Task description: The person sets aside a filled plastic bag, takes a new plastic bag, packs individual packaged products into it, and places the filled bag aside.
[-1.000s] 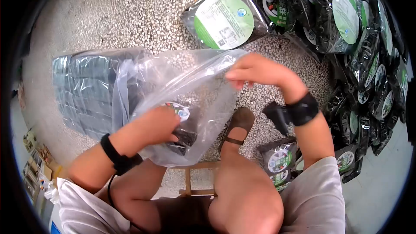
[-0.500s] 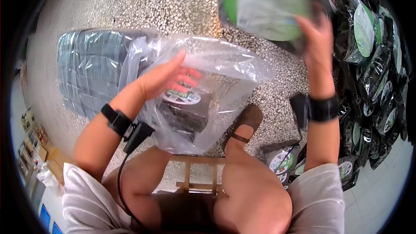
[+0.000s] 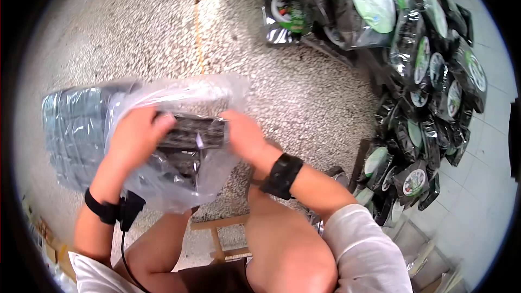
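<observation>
A dark plastic-wrapped package (image 3: 203, 134) lies in the mouth of a large clear plastic bag (image 3: 179, 198). My right hand (image 3: 247, 137) grips the right end of this package, fingers closed around its edge. On the other side, my left hand (image 3: 133, 137) is at the bag's left part, with its blurred thumb by the package's left end; its other fingers are hidden. Below the package, more dark wrapped contents (image 3: 182, 163) show inside the bag. The bag's left portion is a bulky block of stacked packs (image 3: 78, 130) seen through the plastic.
A large heap of dark packages (image 3: 420, 97) with green and white labels spreads along the right side. Speckled stone floor (image 3: 146, 32) lies under the bag, crossed by a thin orange line (image 3: 197, 27). My knees and a wooden stool (image 3: 220, 244) are close below.
My right hand has come from the upper right with a package, now at the bag's mouth. The left hand, open before, has shifted beside it. My view has turned rightward.
</observation>
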